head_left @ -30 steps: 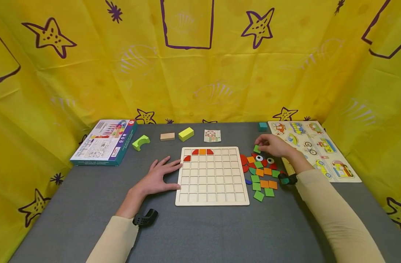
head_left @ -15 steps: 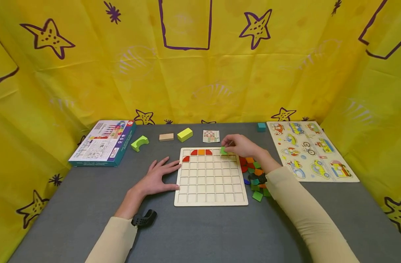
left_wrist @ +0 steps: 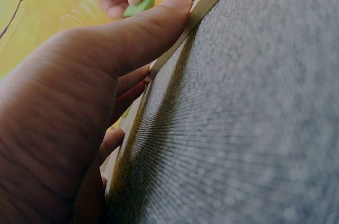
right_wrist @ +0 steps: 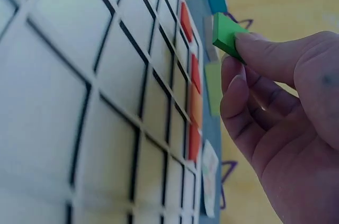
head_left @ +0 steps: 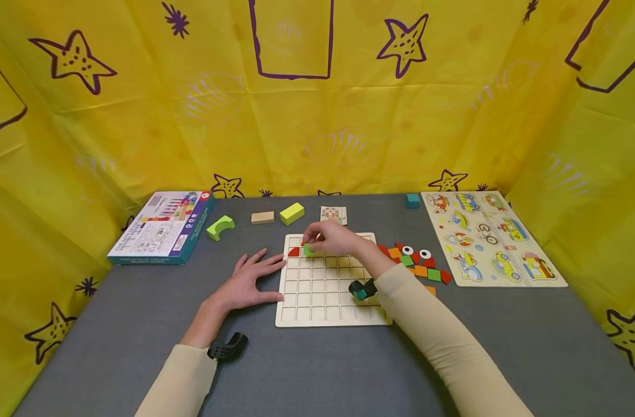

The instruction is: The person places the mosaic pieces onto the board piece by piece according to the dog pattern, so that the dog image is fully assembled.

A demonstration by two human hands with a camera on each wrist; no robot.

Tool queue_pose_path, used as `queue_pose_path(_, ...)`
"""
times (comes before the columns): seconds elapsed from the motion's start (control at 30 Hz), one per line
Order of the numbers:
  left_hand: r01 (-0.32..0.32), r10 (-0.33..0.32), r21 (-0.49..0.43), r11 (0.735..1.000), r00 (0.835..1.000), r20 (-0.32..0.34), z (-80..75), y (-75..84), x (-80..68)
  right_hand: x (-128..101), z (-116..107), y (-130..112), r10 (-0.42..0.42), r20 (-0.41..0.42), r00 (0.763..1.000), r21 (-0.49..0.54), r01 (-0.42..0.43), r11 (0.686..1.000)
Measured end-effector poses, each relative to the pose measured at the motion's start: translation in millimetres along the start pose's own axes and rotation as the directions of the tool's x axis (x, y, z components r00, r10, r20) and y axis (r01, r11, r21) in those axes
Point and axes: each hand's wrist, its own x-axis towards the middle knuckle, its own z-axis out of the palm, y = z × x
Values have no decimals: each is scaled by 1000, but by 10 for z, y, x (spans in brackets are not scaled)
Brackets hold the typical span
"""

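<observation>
A pale wooden grid board [head_left: 317, 298] lies on the grey table. My left hand [head_left: 249, 282] rests beside it with fingers spread, thumb and fingertips touching its left edge. Over the board's upper left part, my right hand [head_left: 339, 238] pinches a green square tile [head_left: 309, 250] between thumb and fingers. The right wrist view shows that green tile [right_wrist: 226, 34] held tilted, clear of the grid. A red rounded tile [head_left: 293, 252] sits in a cell at the left; the top-row pieces are mostly behind my right hand, but red tiles [right_wrist: 195, 73] and an orange tile [right_wrist: 196, 103] show from the wrist.
Loose coloured tiles [head_left: 420, 270] lie right of the board, partly under my right sleeve. Behind it are a small picture card [head_left: 333, 214], a yellow block [head_left: 292, 214], a tan block [head_left: 262, 218] and a green arch [head_left: 220, 228]. A box [head_left: 161, 226] and picture puzzle [head_left: 491, 237] flank these.
My right hand has carried the green tile leftward from the loose tiles, across the board's top, to its upper left area. My left hand has stayed at the board's edge.
</observation>
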Motion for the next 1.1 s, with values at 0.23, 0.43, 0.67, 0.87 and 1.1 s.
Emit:
queue_pose_path(0.23, 9, -9, 0, 1000, 1000, 4, -2, 18, -11, 173, 231, -64, 9, 20, 1000, -72, -8, 997)
queue_pose_path(0.43, -2, 2, -4, 1000, 1000, -6, -4, 25, -10, 252, 351, -111, 0, 27, 1000, -140, 4, 990)
queue_pose_path(0.67, 2, -2, -5, 1000, 1000, 0, -15, 31, -14, 244, 407, -151, 6, 39, 999, -200, 2, 980)
queue_pose_path(0.87, -3, 3, -1, 1000, 1000, -7, -17, 25, -15, 231, 399, -159, -12, 54, 998, -222, 24, 975)
queue_pose_path(1.1, -2, 2, -3, 1000, 1000, 2, -6, 14, -9, 146, 271, -125, 9, 32, 999, -131, -5, 991)
